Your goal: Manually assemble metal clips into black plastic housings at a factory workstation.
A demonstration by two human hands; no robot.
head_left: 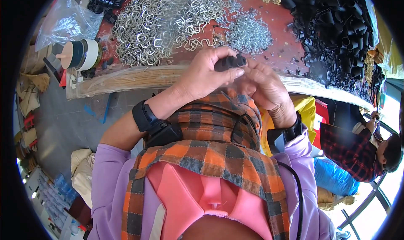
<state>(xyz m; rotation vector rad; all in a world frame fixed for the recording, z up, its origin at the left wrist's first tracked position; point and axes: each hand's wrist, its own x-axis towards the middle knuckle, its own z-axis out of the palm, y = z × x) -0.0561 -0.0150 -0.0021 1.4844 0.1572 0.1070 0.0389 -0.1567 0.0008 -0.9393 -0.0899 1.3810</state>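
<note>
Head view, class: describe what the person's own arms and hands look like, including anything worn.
The left hand and right hand are gloveless. Each wrist has a dark strap with a boxy black device. The sleeves are plain lilac. A black cable runs by the right sleeve.

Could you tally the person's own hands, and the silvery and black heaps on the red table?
Hands: 2 (left hand, holding black tubing, not counted; right hand)
Silvery heaps: 2 (bent hooks; small bits)
Black heaps: 2 (far-left heap; right heap)
Total: 6
</note>
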